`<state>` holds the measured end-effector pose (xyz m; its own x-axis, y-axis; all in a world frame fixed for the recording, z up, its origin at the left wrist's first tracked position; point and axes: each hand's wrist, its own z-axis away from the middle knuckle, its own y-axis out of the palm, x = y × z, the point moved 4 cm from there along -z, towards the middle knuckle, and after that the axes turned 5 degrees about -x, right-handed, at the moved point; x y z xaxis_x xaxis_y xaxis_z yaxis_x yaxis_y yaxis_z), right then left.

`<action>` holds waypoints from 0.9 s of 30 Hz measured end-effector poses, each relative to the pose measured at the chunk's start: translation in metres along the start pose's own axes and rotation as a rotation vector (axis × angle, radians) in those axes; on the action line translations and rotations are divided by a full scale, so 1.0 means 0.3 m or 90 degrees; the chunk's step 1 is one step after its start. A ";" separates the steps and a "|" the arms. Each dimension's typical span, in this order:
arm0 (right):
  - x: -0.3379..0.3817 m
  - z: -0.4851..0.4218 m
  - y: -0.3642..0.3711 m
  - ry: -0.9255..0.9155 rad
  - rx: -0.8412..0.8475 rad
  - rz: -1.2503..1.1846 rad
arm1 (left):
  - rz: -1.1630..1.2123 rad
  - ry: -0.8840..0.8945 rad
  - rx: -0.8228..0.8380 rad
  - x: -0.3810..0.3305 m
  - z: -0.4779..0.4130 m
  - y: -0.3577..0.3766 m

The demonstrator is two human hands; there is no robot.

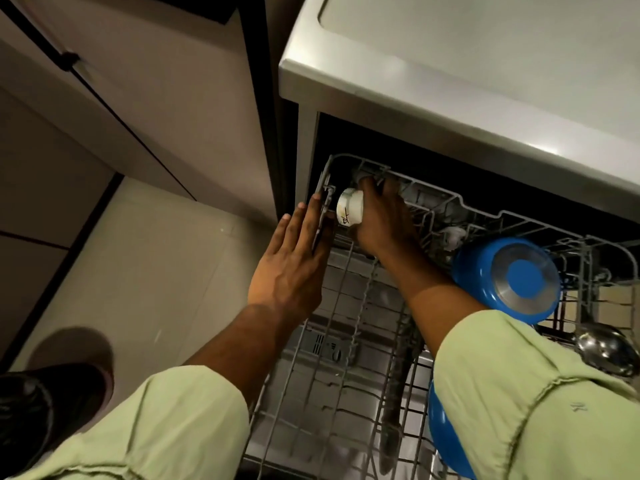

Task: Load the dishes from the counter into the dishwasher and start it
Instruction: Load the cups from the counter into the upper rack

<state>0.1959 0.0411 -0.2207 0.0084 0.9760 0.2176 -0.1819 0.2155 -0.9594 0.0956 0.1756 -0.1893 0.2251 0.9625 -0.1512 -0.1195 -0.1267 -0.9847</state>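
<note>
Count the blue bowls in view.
2. One blue bowl lies bottom-up on the right; the other blue bowl is at the bottom edge, mostly behind the right sleeve. More may be hidden.

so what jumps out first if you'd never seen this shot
The two hands meet at the far left corner of the pulled-out rack: the right hand grips a white cup, the left hand lies flat against its side. Then the bright blue bowl, upside down on the right of it, with a steel ladle beside it.
</note>
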 end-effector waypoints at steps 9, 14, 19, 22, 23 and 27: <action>0.001 0.004 0.024 -0.030 -0.087 0.008 | 0.011 -0.004 0.002 0.002 -0.004 0.005; 0.039 0.016 0.025 -0.082 -0.095 0.056 | 0.016 0.000 -0.001 0.004 -0.001 0.010; 0.061 0.005 0.025 -0.082 -0.085 0.055 | 0.014 0.001 -0.003 0.004 0.000 0.010; 0.053 0.003 0.026 -0.083 -0.078 0.034 | 0.016 0.002 -0.015 0.008 -0.001 0.014; 0.049 0.002 0.026 -0.085 -0.076 0.016 | 0.016 0.000 -0.023 0.009 -0.001 0.014; 0.034 0.005 0.028 -0.101 -0.069 -0.036 | 0.012 0.003 -0.008 0.006 -0.002 0.023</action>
<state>0.1931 0.0527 -0.2263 -0.1415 0.9468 0.2891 -0.0784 0.2804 -0.9567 0.0958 0.1762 -0.1963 0.2267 0.9589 -0.1708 -0.1112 -0.1487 -0.9826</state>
